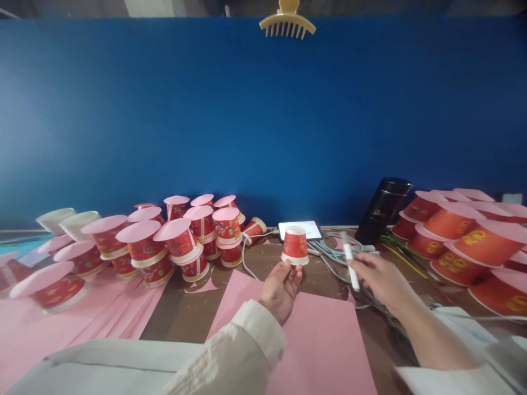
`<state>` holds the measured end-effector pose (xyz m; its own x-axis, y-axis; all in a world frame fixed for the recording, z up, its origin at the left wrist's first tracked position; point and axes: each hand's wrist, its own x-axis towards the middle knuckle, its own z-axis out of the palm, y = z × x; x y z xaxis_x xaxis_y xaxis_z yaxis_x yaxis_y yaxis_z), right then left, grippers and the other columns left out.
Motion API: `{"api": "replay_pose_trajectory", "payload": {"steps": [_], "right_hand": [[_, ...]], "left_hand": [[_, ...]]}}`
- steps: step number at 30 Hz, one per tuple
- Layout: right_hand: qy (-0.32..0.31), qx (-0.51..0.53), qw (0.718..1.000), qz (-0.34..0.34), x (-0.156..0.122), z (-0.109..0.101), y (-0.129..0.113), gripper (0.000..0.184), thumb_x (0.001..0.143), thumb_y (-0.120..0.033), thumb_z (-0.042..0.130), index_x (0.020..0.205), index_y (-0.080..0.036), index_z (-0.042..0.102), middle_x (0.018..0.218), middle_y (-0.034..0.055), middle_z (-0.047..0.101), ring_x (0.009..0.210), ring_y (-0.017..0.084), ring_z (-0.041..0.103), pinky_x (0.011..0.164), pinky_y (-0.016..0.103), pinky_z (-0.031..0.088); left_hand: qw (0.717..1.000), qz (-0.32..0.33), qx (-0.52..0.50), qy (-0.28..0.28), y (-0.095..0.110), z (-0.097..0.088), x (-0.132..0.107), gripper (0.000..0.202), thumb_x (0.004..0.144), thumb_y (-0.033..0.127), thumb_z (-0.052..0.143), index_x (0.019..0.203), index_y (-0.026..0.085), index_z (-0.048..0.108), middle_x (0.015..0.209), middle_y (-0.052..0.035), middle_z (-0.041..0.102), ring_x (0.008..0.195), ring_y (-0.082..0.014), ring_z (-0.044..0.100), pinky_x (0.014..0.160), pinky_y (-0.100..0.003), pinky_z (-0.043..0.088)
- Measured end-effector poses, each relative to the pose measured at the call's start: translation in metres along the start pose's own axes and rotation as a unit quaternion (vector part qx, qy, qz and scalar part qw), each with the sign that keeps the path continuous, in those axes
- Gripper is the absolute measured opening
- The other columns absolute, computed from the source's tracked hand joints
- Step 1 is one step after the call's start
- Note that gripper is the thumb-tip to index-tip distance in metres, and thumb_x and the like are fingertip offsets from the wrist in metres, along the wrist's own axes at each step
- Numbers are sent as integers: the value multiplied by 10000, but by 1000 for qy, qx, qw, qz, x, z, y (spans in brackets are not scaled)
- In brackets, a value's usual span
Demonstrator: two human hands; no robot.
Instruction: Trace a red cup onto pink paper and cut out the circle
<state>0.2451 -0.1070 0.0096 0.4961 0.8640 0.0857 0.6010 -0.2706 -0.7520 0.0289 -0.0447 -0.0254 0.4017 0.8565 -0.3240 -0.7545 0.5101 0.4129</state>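
Observation:
A small red paper cup [295, 244] with a white base and rim is upside down in front of me. My left hand [283, 288] is closed on its lower rim, above a pink paper sheet [325, 340]. To the right, my right hand [381, 277] pinches a white marker [349, 263], tilted nearly upright and apart from the cup. A lit phone [315, 230] lies behind the cup, partly hidden by it.
At left, stacked red cups [142, 244] carry pink paper discs, beside more pink sheets [111, 307]. Pink-topped red cups [448, 241] crowd the right, near a black bottle [385, 208]. Cables [329, 255] tangle behind my right hand. A blue panel [247, 109] closes the back.

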Motion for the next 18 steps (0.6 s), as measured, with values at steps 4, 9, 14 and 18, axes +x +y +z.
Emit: {"api": "replay_pose_trajectory", "payload": {"steps": [4,9,14,18], "right_hand": [[48,94,994,36,-1,-4,9,487,806,-635,516,827,-173,669,564,6,592,446,134,498,434,244,334],[-20,4,1000,23,-9,9,16,421,776,-604,573,681,-203,658,483,-5,566,461,150,533,467,249,347],[-1,-42,999,-7,-7,21,16,383,762,-555,598,939,-246,741,809,35,746,766,229,682,704,305,475],[81,-56,995,11,8,-7,23,518,846,-603,436,1014,-210,731,821,68,753,626,216,657,598,320,477]], "left_hand": [[1000,-1,17,-11,0,1,-1,89,886,77,590,805,99,618,785,-84,691,737,-110,689,714,-185,583],[999,-9,37,-25,-1,1,-2,82,891,82,584,819,90,624,795,-97,698,744,-115,694,731,-189,584],[999,-9,44,-9,-1,0,-3,90,879,98,611,790,97,617,754,-86,697,712,-115,694,723,-191,587],[999,-6,37,-9,-2,0,-4,99,878,91,607,780,102,615,758,-87,701,709,-114,695,705,-186,586]]}}
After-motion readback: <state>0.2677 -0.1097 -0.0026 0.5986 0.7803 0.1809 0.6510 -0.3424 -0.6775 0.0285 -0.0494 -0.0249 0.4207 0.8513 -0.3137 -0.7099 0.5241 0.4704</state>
